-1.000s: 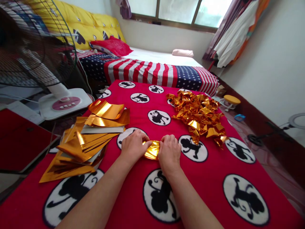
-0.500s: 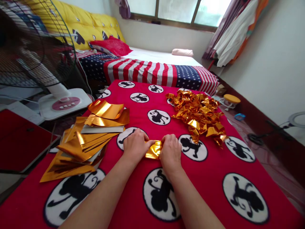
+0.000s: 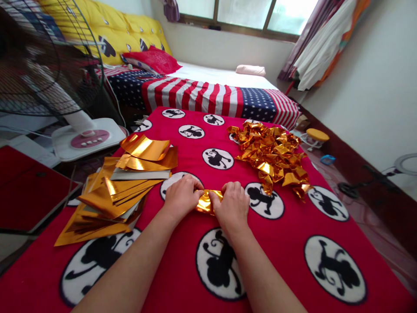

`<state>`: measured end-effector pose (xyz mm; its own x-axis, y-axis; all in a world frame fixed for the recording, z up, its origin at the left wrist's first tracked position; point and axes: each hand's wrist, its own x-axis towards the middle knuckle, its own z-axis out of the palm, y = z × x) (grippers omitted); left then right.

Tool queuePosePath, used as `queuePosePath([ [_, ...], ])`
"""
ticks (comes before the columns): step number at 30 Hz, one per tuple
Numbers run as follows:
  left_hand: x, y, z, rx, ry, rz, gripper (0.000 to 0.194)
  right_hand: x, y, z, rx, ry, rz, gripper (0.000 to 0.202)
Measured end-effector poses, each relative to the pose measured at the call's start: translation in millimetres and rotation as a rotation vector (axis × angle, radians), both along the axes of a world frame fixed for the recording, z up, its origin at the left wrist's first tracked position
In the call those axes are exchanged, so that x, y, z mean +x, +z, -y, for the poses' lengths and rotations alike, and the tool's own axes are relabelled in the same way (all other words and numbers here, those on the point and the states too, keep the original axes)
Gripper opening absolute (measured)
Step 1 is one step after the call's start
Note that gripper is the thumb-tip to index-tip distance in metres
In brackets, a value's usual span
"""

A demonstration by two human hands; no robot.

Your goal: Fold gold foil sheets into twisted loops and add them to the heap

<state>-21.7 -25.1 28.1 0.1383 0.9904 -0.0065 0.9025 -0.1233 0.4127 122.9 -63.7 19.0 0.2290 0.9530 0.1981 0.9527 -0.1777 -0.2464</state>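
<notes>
A small folded sheet of gold foil paper (image 3: 206, 203) lies low over the red cloth between both hands. My left hand (image 3: 183, 194) grips its left end, fingers curled over the far edge. At its right end my right hand (image 3: 232, 206) is closed on the same sheet, the thumb pressing on its face. To the left lies a fanned stack of flat gold foil sheets (image 3: 130, 191), some showing white backs. A heap of folded gold foil pieces (image 3: 272, 154) sits at the far right of the cloth.
The red cloth (image 3: 280, 261) with black monkey prints covers the table. An electric fan (image 3: 87, 134) stands at the left, beside a dark red panel (image 3: 29, 191). Beyond the table is a bed (image 3: 208, 98); a yellow stool (image 3: 316, 134) is on the floor at right.
My right thumb has moved left across the foil sheet, and my left thumb has drawn back toward the left end. The piece looks narrower from front to back. Stack and heap are unchanged.
</notes>
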Motion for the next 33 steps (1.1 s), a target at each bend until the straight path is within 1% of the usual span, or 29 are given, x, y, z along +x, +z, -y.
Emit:
queuePosePath([
  [4,-1.4,1.7,-0.2,-0.005,-0.002,-0.002,0.013,9.6,-2.8,-0.5,-0.013,0.023,-0.087,0.006],
  [5,-1.0,2.4,0.2,-0.005,0.002,-0.004,0.013,11.4,-4.1,-0.7,-0.012,0.025,-0.100,0.005],
  [8,4.1,4.1,2.1,0.004,0.025,-0.005,0.017,13.1,-7.3,-0.5,-0.001,0.026,-0.108,0.013],
  [11,13.7,4.6,4.6,0.024,0.082,-0.025,0.035,11.3,-8.8,0.5,0.017,0.030,-0.093,0.013],
  [13,18.3,4.2,5.5,0.041,0.113,-0.050,0.042,10.7,-9.2,1.3,0.024,0.032,-0.089,0.011],
  [15,18.3,3.6,5.0,0.042,0.103,-0.056,0.040,11.2,-9.5,1.6,0.025,0.035,-0.092,0.011],
  [19,7.0,2.5,0.6,-0.005,0.029,-0.014,0.020,12.1,-8.0,1.3,0.026,0.032,-0.100,0.013],
  [22,0.1,1.6,-2.2,-0.016,0.000,0.003,0.013,9.0,-4.7,0.6,0.025,0.020,-0.097,0.008],
  [26,-0.3,0.8,-2.6,0.000,-0.002,0.006,0.014,5.9,-3.5,-0.5,0.034,-0.003,-0.065,0.014],
  [28,0.2,0.7,-2.3,0.013,-0.007,0.006,0.014,8.7,-5.6,-1.2,0.031,0.004,-0.077,0.008],
  [30,-0.6,0.6,-2.7,0.025,-0.003,0.004,0.017,14.2,-8.7,-1.8,0.038,0.014,-0.118,0.004],
  [33,-3.7,0.4,-4.5,0.045,0.006,-0.018,0.026,22.8,-12.3,-2.4,0.065,0.030,-0.200,0.009],
])
